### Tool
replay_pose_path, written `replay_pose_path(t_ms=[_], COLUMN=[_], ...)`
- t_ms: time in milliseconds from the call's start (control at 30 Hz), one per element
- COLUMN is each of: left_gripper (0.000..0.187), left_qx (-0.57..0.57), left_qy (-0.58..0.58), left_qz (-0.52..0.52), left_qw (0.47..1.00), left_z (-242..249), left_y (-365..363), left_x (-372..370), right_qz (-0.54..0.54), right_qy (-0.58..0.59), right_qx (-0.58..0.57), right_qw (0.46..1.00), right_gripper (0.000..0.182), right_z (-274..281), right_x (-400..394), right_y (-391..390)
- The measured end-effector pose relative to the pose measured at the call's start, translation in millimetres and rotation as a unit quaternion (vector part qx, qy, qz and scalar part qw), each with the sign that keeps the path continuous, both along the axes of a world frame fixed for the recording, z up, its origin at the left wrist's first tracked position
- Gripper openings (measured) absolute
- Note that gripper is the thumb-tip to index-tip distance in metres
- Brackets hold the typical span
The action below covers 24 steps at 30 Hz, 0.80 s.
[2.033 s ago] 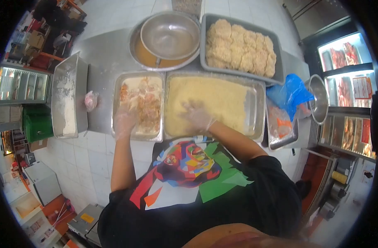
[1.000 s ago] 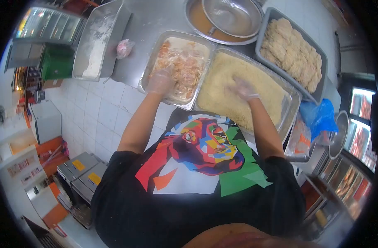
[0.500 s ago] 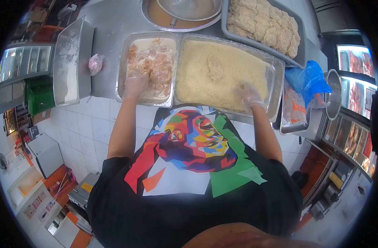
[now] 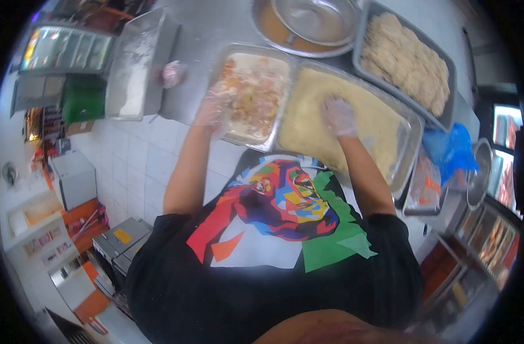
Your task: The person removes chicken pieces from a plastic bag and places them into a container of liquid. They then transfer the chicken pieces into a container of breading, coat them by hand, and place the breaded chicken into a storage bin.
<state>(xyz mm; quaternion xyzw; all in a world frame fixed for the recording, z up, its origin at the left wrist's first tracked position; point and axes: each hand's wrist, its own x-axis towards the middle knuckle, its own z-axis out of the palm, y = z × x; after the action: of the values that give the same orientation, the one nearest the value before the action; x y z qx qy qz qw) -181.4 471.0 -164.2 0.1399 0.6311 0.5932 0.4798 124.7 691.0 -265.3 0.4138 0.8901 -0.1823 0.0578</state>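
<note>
My left hand [image 4: 213,109], in a clear plastic glove, is at the left rim of a metal tray [image 4: 255,141] that holds raw chicken pieces [image 4: 253,103] in pale batter. Motion blurs its fingers, so their grip cannot be made out. To the right, a wider metal tray [image 4: 398,184] is filled with yellowish breadcrumbs [image 4: 307,120]. There my right hand [image 4: 339,116], gloved too, lies palm down on the crumbs with its fingers extended. The crumb-coated piece seen earlier does not show; the hand covers about that spot.
A grey bin [image 4: 454,117] of breaded pieces [image 4: 405,63] stands behind the crumbs. Behind the chicken is a metal basin [image 4: 267,28] of brownish liquid with a strainer [image 4: 316,20]. A floury metal tub [image 4: 137,69] is at left, a blue bag [image 4: 454,152] at right.
My right hand has moved left and away from me across the crumbs. My left hand has drawn back from the chicken to its tray's left rim. The whole view has turned.
</note>
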Motion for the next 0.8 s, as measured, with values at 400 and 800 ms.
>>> replay_pose_path(t_ms=[400, 800], left_gripper=[0.043, 0.039], left_qx=[-0.118, -0.354], left_qy=[0.170, 0.586], left_qz=[0.049, -0.429], left_qw=[0.977, 0.590], left_z=[-15, -25], left_y=[-4, -1], left_x=[3, 10], right_qz=[-0.069, 0.128], right_qy=[0.076, 0.215], right_qx=[-0.180, -0.049], right_qw=[0.978, 0.967], right_gripper=[0.068, 0.029], right_z=[8, 55], right_x=[34, 99], right_y=[11, 6])
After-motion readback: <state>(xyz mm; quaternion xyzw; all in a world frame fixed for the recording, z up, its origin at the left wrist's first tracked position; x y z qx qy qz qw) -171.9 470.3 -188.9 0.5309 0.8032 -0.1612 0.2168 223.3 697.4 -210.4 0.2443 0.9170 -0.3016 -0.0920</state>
